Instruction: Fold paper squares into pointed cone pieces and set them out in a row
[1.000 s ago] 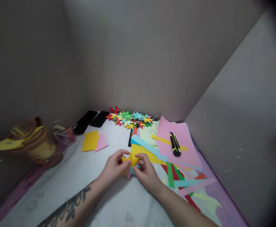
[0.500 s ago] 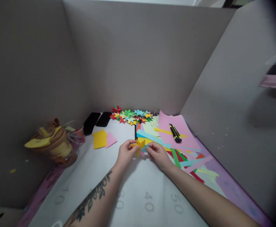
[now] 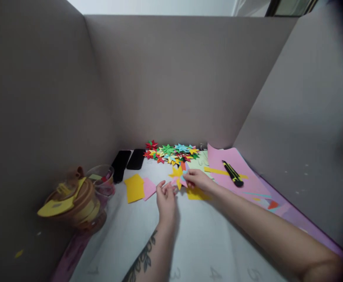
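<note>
A folded paper star [image 3: 177,176] in yellow, pink and blue is pinched at its right side by my right hand [image 3: 200,180]. Just below and left of it, my left hand [image 3: 167,201] has its fingers loosely apart with nothing gripped; whether a fingertip touches the star's lower edge is hard to tell. Behind the hands lies a pile of finished paper stars [image 3: 171,153] in red, green, blue and yellow. A yellow paper piece [image 3: 197,194] shows partly beneath my right wrist.
Left of my hands are a yellow square [image 3: 134,188] and a pink square [image 3: 149,188]. Two black phones [image 3: 136,159] lie behind them. A brown and yellow pot [image 3: 74,199] and a clear cup [image 3: 102,178] stand left. A cutter [image 3: 232,173] rests on pink paper [image 3: 249,172].
My left hand has let go of the star and drawn down, its fingers loosening. My right hand keeps the star, now turned flat toward me. The camera view has shifted.
</note>
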Tool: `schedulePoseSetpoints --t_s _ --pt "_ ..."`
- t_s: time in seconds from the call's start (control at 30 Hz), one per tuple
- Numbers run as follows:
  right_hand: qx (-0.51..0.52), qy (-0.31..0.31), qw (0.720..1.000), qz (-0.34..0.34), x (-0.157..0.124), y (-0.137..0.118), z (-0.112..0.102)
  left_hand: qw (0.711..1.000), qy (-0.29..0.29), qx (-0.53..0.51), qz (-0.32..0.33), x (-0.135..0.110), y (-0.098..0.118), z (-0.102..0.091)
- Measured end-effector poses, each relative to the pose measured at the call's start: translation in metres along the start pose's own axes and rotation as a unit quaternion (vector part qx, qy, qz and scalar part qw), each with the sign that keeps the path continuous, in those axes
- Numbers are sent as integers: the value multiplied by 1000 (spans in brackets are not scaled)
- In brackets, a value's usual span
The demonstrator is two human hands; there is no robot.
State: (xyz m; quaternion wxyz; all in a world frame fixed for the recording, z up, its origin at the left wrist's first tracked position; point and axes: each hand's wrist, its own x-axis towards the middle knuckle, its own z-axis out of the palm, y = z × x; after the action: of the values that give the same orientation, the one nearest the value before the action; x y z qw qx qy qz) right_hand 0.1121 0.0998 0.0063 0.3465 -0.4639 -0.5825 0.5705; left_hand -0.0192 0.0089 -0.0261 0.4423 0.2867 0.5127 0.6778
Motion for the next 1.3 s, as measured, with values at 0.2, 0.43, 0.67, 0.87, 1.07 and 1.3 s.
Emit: schedulePoseSetpoints --t_s 0.2,0.43,0.67,0.87,1.07,1.3 --pt "44 61 997 -8 82 -57 -6 1000 4 22 -9 3 -4 0" --pt "17 -39 999 2 -2 -10 15 992 -22 109 50 7 -8 -11" --pt "-225 -23 963 -147 -97 38 -23 951 -72 282 109 5 15 -23" --pt "-255 -49 944 -202 -94 42 -27 775 -10 600 195 18 50 -59" --pt "-281 -92 925 -240 -93 39 -28 713 17 681 169 40 48 -82" --pt "-328 -99 910 -234 -90 39 -25 688 3 705 171 39 48 -79"
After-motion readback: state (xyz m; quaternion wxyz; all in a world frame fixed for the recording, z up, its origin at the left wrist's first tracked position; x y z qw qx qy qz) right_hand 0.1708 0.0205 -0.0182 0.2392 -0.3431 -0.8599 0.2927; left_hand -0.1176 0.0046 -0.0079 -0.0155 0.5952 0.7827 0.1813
